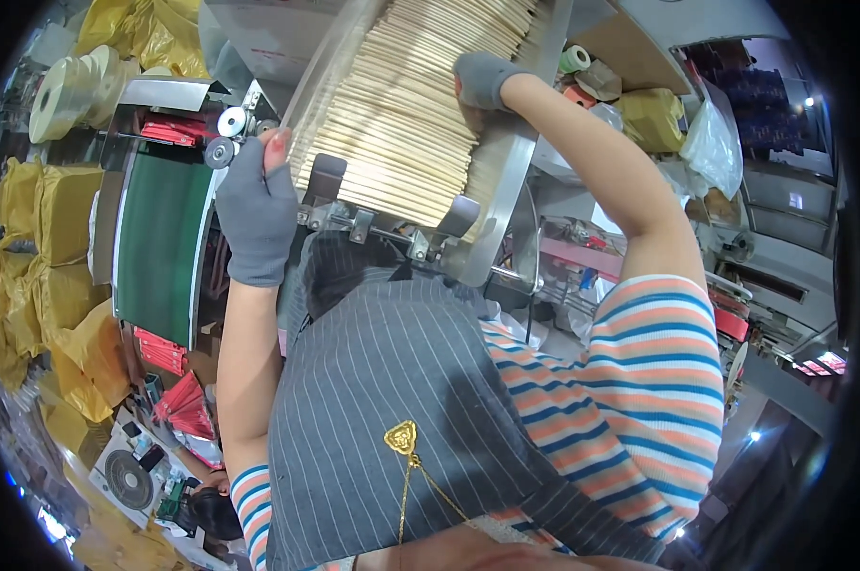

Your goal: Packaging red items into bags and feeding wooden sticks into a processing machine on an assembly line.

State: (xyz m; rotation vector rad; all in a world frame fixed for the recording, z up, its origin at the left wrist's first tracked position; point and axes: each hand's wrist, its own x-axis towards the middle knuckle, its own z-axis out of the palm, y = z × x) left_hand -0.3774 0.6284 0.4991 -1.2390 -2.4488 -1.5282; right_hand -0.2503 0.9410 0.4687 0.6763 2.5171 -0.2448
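A metal hopper point(516, 181) with see-through side parts holds a long pile of thin, pale wooden sticks point(401, 124), stacked crosswise. My right hand point(487, 81), in a grey fingertip-less glove, rests at the right edge of the pile, its fingers bent down and mostly hidden. At the hopper's left side is my left hand point(261, 205), gloved alike, thumb and fingertips drawn together beside small metal rollers point(225, 138). What it pinches, if anything, I cannot make out. Two upright metal tabs point(327, 178) stand at the pile's near end.
Left of the hopper runs a green conveyor belt point(164, 243), with red packets point(173, 128) at its far end. Yellow plastic bags point(68, 214) and white film rolls point(59, 95) crowd the left. Another person point(216, 509) shows at lower left. A metal rod point(516, 278) sticks out near me.
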